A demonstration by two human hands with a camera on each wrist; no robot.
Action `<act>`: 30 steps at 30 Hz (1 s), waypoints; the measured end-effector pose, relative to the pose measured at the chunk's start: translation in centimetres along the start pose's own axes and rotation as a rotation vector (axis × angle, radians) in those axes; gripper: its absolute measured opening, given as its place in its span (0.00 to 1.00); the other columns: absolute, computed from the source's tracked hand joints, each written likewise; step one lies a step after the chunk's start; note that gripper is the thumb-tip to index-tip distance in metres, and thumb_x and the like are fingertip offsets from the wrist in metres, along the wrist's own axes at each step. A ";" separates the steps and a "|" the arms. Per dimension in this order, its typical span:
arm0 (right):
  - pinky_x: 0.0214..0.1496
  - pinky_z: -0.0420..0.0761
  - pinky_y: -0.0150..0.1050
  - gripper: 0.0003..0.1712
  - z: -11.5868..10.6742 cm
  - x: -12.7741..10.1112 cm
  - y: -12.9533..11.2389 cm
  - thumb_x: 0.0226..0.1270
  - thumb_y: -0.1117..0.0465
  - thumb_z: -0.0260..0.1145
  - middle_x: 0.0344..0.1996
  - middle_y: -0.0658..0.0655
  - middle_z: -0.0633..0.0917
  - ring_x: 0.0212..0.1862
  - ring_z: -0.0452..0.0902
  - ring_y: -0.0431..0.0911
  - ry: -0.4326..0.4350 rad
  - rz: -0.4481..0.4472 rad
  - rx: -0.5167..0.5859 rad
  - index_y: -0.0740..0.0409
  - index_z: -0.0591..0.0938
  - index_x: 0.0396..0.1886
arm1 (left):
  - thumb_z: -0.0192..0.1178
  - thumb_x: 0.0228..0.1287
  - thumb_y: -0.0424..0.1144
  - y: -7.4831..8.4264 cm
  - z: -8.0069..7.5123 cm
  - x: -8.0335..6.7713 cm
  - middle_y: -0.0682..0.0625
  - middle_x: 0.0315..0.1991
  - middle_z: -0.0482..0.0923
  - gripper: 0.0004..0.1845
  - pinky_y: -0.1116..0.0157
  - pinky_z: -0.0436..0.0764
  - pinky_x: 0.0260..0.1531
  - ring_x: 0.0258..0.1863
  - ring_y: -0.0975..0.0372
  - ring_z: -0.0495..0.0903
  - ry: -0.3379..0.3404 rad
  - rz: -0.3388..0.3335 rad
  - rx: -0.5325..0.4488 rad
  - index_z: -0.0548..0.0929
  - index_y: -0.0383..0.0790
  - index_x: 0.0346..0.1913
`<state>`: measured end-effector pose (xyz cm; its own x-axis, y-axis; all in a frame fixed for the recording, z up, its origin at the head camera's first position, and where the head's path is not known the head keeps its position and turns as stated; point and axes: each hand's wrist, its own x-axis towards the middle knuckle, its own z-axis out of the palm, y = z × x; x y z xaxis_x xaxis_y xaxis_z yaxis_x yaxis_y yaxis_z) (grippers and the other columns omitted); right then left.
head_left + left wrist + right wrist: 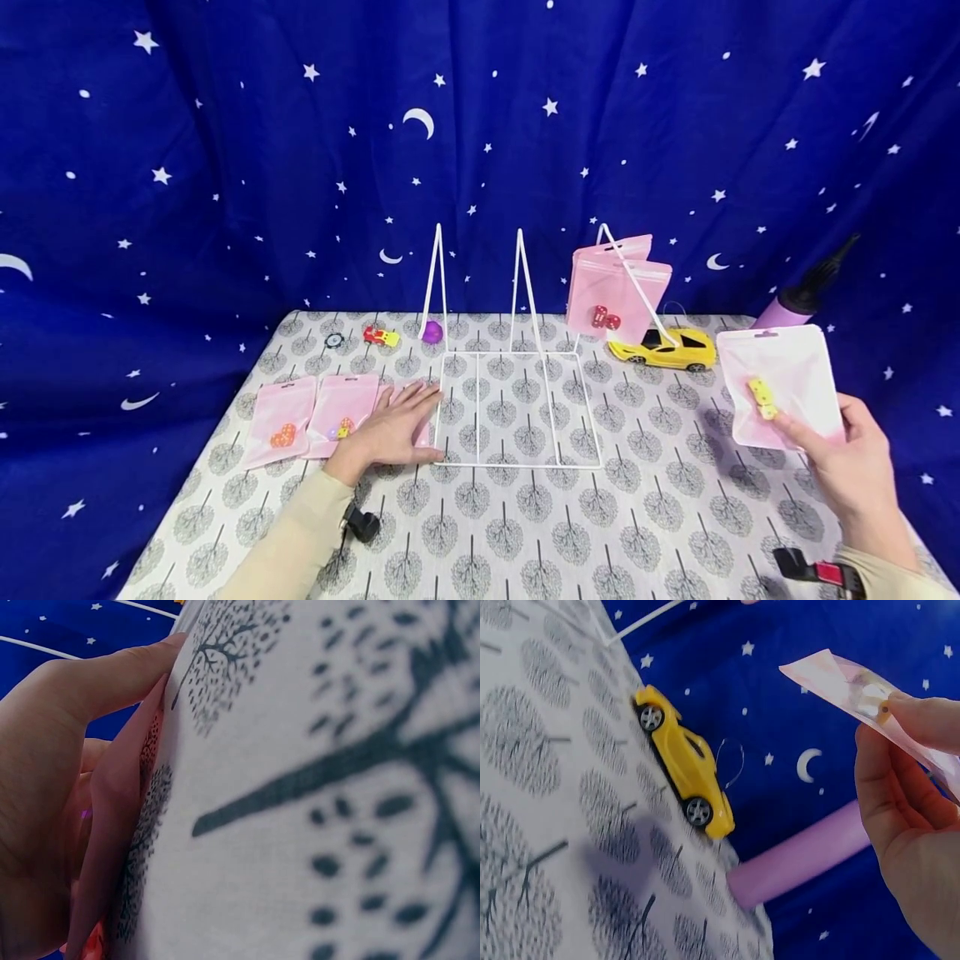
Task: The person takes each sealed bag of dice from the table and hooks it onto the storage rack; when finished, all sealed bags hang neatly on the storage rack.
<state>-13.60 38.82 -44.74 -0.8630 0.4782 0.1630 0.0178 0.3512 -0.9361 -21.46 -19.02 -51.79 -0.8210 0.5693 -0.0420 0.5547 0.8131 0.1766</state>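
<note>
In the head view my right hand (862, 471) holds up a pink zip bag (798, 367) with yellow dice (762, 397) in it, thumb on its front. The right wrist view shows this bag (829, 675) edge-on between thumb and fingers. My left hand (390, 429) lies with fingers spread over a pink bag (423, 432), most of it hidden beneath the palm. That bag (112, 795) bends up under the hand in the left wrist view. Two more pink bags lie left of it: one with orange dice (283, 436), one with mixed small pieces (344, 428).
A white wire rack (517, 467) with three upright prongs stands mid-table. Pink bags (626, 287), the front one with red dice, hang on its right prong. Behind are a yellow toy car (667, 350), a purple pump (783, 312), a purple ball (432, 332) and a small red-yellow toy (381, 336).
</note>
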 end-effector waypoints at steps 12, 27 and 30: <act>0.18 0.76 0.23 0.26 1.8 -1.2 -2.9 0.49 0.83 0.69 0.23 0.45 0.81 0.20 0.75 0.32 -0.002 -0.078 0.336 0.52 0.79 0.41 | 0.54 0.52 0.76 0.1 -0.1 0.0 0.50 0.79 0.47 0.56 0.37 0.43 0.72 0.77 0.49 0.47 0.000 -0.005 -0.002 0.52 0.47 0.77; 0.28 0.84 0.28 0.27 3.2 -2.6 -6.6 0.48 0.94 0.55 0.29 0.57 0.83 0.27 0.84 0.40 -0.122 -0.264 0.710 0.68 0.76 0.44 | 0.52 0.52 0.77 -0.1 0.2 0.1 0.51 0.79 0.45 0.56 0.38 0.42 0.73 0.78 0.51 0.46 0.002 -0.005 0.003 0.50 0.48 0.78; 0.31 0.85 0.31 0.28 3.4 -3.0 -7.4 0.47 0.96 0.51 0.32 0.59 0.84 0.31 0.85 0.42 -0.164 -0.311 0.779 0.70 0.75 0.45 | 0.51 0.52 0.78 -0.1 0.2 0.1 0.51 0.79 0.45 0.57 0.38 0.42 0.73 0.78 0.51 0.46 0.003 -0.004 0.006 0.50 0.48 0.78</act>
<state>-12.88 32.02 -39.39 -0.8344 0.3078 0.4571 -0.5323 -0.2353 -0.8132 -21.55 -19.01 -52.01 -0.8237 0.5656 -0.0401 0.5522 0.8162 0.1703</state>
